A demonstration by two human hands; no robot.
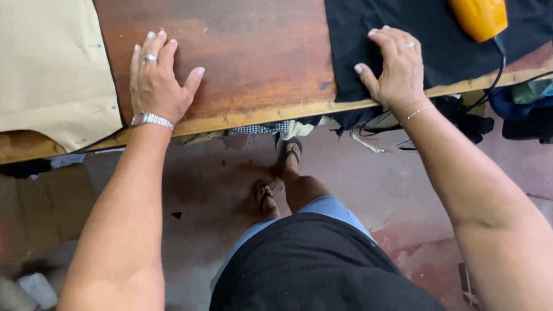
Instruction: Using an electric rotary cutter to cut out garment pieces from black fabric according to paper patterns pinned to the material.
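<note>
Wooden table [259, 63]: right hand [394, 66] flat on black cloth [403, 34], left hand [158, 80] flat beside

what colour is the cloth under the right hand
Black, seen in the head view: the cloth lies under the right hand.

Black cloth [403, 23], tan paper [52, 69], orange tool [478, 17], reddish-brown wooden table [259, 57].

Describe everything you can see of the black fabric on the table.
The black fabric is a dark, matte cloth spread flat on the wooden table at its right end, with its lower left corner near the front edge. The right hand presses on it, palm down. An orange tool with a black cord rests on it.
</note>
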